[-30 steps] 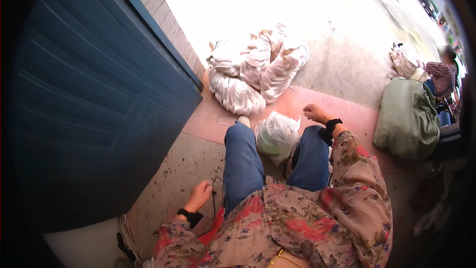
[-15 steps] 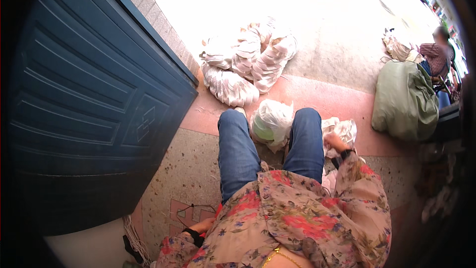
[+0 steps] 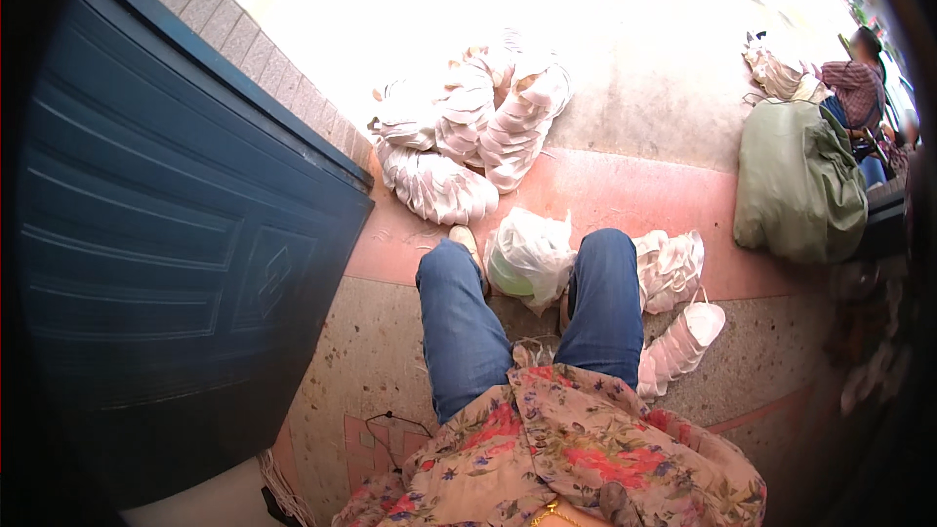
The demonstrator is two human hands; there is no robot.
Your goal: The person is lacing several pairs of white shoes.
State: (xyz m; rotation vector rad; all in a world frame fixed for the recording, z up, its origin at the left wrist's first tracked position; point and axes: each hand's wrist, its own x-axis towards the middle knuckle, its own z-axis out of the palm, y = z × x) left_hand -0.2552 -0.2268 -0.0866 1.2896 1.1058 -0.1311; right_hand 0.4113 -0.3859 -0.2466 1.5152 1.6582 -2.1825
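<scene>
Both my hands are out of sight beyond my floral shirt (image 3: 586,449), so I cannot tell whether either is spread, pressed together or pinching anything. Nearest to my right side, just beside my right thigh (image 3: 607,303), a pinkish-white layered bundle (image 3: 683,344) lies slantwise on the speckled floor (image 3: 376,332), its round pale end pointing away from me and to the right. Just beyond it sits a second, more crumpled bundle (image 3: 672,268) of the same pale stuff, partly on the pink floor band (image 3: 625,195). On my left, a thin dark wire (image 3: 395,417) loops over the floor near the edge of my shirt. Between my knees stands a white plastic bag (image 3: 532,259) with something pale green showing through it, and my left shoe (image 3: 467,237) shows past my left knee. Farther ahead, a heap of layered pale rolls (image 3: 468,137) lies where the pink band meets the bright paving. The dark blue door (image 3: 185,234) fills my left side, a brick wall (image 3: 215,20) running on past it. Well off to the right, a bulging green sack (image 3: 795,185) stands in front of a seated person in a patterned top (image 3: 854,88).
</scene>
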